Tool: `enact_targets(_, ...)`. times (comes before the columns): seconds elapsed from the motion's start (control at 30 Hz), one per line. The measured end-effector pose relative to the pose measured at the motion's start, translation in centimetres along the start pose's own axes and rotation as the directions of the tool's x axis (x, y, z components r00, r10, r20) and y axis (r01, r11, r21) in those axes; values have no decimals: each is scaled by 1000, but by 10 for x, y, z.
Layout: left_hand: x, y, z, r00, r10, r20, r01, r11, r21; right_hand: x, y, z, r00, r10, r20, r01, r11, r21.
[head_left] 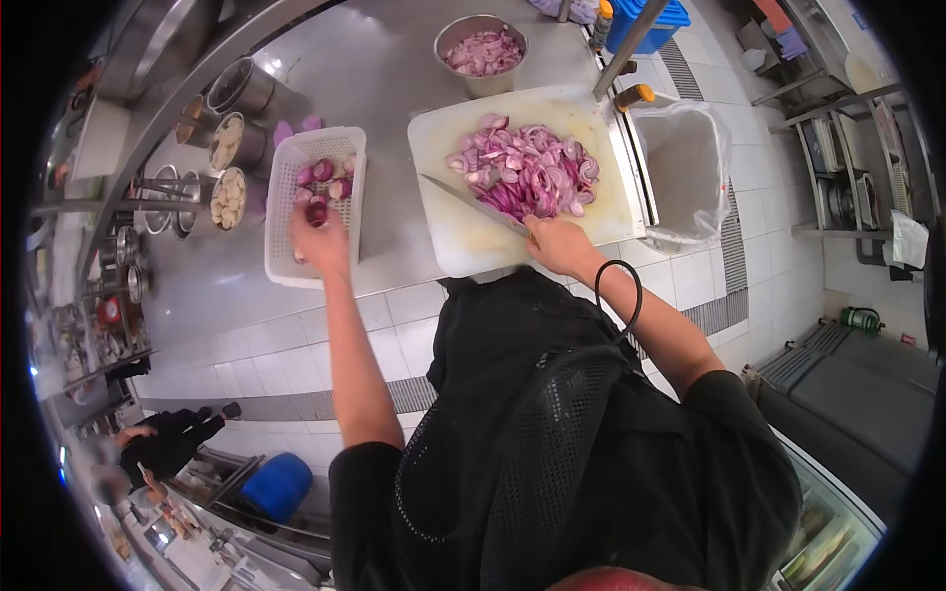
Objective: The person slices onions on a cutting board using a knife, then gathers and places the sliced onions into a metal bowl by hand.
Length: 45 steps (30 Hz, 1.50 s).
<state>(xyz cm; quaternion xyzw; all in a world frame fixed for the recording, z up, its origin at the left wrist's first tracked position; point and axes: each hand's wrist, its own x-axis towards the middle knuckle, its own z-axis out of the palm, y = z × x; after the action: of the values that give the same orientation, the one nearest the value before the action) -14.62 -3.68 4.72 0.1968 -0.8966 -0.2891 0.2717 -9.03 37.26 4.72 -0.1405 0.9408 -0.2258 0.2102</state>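
Observation:
My right hand (558,245) is closed round the handle of a kitchen knife (471,203), whose blade lies low over the white cutting board (461,246). Against the blade's far side spreads a heap of sliced red onions (532,167). My left hand (321,246) reaches into a white plastic basket (274,212), its fingers closed on a dark red onion (316,213). Several other peeled red onions (323,170) lie beyond it in the basket. The fingertips are partly hidden behind the hand.
A metal bowl (482,82) of chopped onions stands behind the board. Metal containers (243,87) line the counter's left side, some holding pale peeled pieces (228,200). A lined bin (682,177) stands right of the board. Another person (175,443) is at lower left.

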Motion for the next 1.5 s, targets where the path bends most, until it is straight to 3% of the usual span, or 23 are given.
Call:
enact_targets(0.03, -15, 18, -1, 995, 96, -1, -95, 988, -125, -1, -1, 0, 1000, -9, -17, 9, 1000, 15)
enact_targets(0.1, -55, 60, 7, 961, 232, 151, -193, 952, -236, -3, -5, -2, 999, -28, -27, 29, 999, 28)
enact_targets(0.23, -137, 85, 42, 927, 187, 326, -41, 912, -407, -6, -20, -21, 998, -58, -30, 58, 998, 23)
enact_targets(0.27, -152, 85, 43, 928, 178, 326, -36, 917, -398, -8, -23, -24, 998, -63, -18, 64, 998, 17)
enact_targets(0.33, -170, 84, 39, 909, 357, 214, -260, 889, -377, -11, -26, -26, 996, -94, 0, 94, 995, 18)
enact_targets(0.43, -181, 80, 29, 890, 372, 262, -282, 903, -323, -15, -29, -27, 989, -151, 12, 151, 988, -33)
enact_targets(0.57, -177, 82, 36, 892, 335, 303, -227, 913, -339, -25, -31, -32, 965, -261, 3, 260, 960, -106)
enact_targets(0.67, -176, 88, 36, 882, 321, 346, -202, 919, -338, -27, -35, -39, 971, -230, 64, 238, 957, -165)
enact_targets(0.8, -178, 87, 39, 894, 291, 340, -180, 929, -323, -17, -26, -22, 967, -236, 95, 248, 956, -156)
enact_targets(0.93, -171, 79, 44, 918, 239, 318, -133, 938, -320, 7, -25, 1, 958, -285, 15, 285, 953, -106)
enact_targets(1.07, -160, 73, 46, 921, 276, 273, -205, 943, -262, 18, -39, -3, 976, -203, 83, 212, 971, -115)
enact_targets(1.17, -161, 68, 47, 886, 323, 332, -213, 921, -327, 9, -42, -3, 978, -202, 54, 209, 962, -175)
enact_targets(1.27, -163, 74, 49, 895, 317, 315, -196, 912, -359, 22, -30, 20, 976, -207, 72, 215, 969, -120)
enact_targets(1.33, -161, 77, 44, 882, 296, 367, -194, 938, -289, 26, -31, 28, 980, -192, 55, 197, 974, -110)
enact_targets(1.47, -154, 89, 50, 872, 370, 321, -270, 910, -315, 32, -21, 12, 974, -200, 109, 204, 979, -28)
enact_targets(1.5, -153, 92, 53, 854, 364, 372, -253, 915, -316, 33, -13, 12, 974, -202, 107, 207, 978, -34)
